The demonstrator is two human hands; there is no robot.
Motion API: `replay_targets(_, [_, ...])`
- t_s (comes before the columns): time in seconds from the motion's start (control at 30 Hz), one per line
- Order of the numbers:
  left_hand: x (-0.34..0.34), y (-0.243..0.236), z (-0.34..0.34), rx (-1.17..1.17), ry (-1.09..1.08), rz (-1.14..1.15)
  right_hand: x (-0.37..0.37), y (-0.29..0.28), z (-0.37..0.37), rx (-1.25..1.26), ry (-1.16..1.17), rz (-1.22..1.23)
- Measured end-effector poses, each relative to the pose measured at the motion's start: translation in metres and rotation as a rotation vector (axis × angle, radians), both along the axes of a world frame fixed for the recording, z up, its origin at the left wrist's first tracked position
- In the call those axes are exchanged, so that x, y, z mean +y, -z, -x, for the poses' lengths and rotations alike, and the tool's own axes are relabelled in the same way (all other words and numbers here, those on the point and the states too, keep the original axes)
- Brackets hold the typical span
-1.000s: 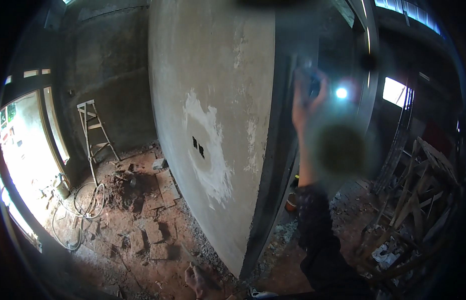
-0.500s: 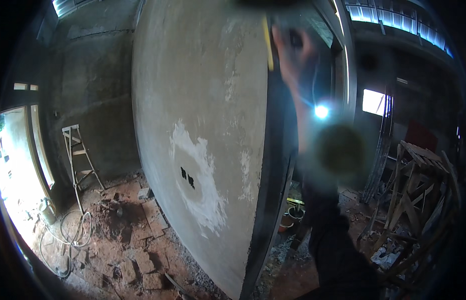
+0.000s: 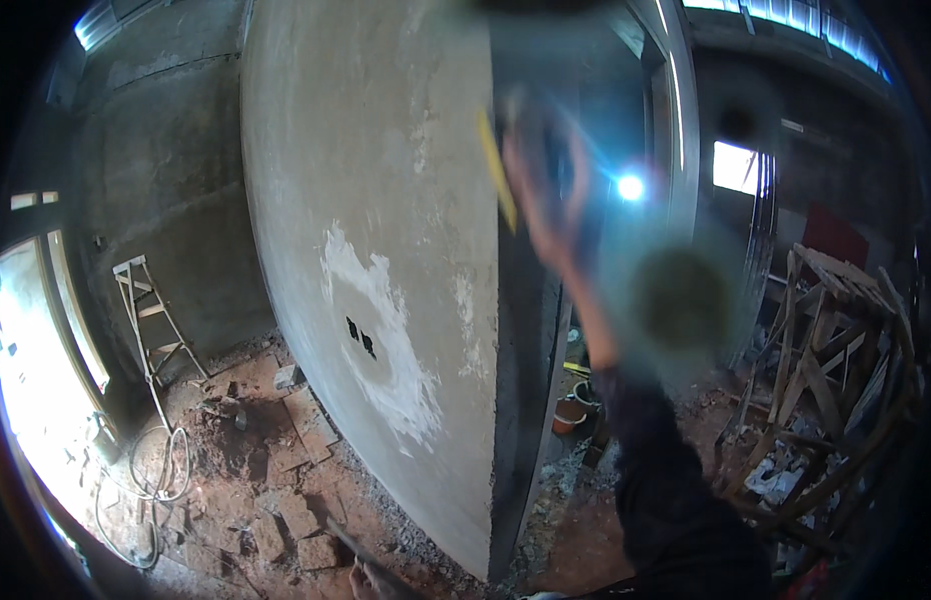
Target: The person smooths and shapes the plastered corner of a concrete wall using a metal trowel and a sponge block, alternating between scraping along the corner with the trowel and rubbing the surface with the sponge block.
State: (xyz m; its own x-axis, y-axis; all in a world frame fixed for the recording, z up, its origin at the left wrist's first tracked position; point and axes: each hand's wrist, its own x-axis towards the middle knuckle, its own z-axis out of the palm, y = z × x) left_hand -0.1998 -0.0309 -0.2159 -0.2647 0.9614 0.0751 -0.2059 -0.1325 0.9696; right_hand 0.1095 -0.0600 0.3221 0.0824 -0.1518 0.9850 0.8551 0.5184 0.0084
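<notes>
My right hand [image 3: 550, 200], blurred by motion, is closed around a yellow tool [image 3: 496, 170] seen edge-on, which looks like a plastering float. Its yellow face lies along the upright corner of a grey plastered wall [image 3: 385, 180]; whether it touches is not plain. At the lower edge, my left hand [image 3: 363, 582] shows only its fingers, closed on a thin, flat grey tool [image 3: 350, 545] seen edge-on. Around two dark openings [image 3: 361, 338] in the wall spreads a whitish patch [image 3: 410, 395].
Bricks [image 3: 297, 515] and rubble cover the floor at left, near a looped hose [image 3: 163, 480] and a stepladder [image 3: 155, 310]. Buckets [image 3: 568, 415] stand past the wall corner. Broken timber [image 3: 825, 380] is piled at right. A bright lamp [image 3: 630, 187] shines beyond my right arm.
My right hand and the yellow float have come down along the wall corner. My left fingers have entered at the bottom edge with the grey tool. The whole view has shifted slightly.
</notes>
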Motion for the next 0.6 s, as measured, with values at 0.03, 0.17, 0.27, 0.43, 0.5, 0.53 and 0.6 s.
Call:
replay_targets(0.03, [0.012, -0.003, 0.005, -0.005, -0.027, -0.098, 0.008, 0.06, 0.003, -0.077, 0.072, -0.051])
replay_targets(0.17, [0.055, -0.119, -0.033, 0.042, -0.003, -0.423, -0.026, 0.299, -0.004, 0.152, 0.243, 0.347])
replay_targets(0.27, [0.055, -0.283, -0.072, 0.075, 0.109, -0.767, -0.066, 0.4, 0.01, 0.621, 0.203, 0.294])
replay_targets(0.43, [0.041, -0.552, -0.119, -0.018, 0.055, -1.122, -0.131, 0.456, 0.012, 0.897, 0.205, 0.412])
replay_targets(0.5, [0.05, -0.638, -0.122, -0.068, 0.02, -1.307, -0.137, 0.47, 0.005, 0.972, 0.275, 0.52])
replay_targets(0.53, [0.061, -0.676, -0.126, -0.05, 0.006, -1.376, -0.143, 0.47, 0.005, 0.97, 0.264, 0.526])
replay_targets(0.6, [0.07, -0.734, -0.134, -0.094, 0.1, -1.412, -0.154, 0.468, 0.006, 1.1, 0.28, 0.506])
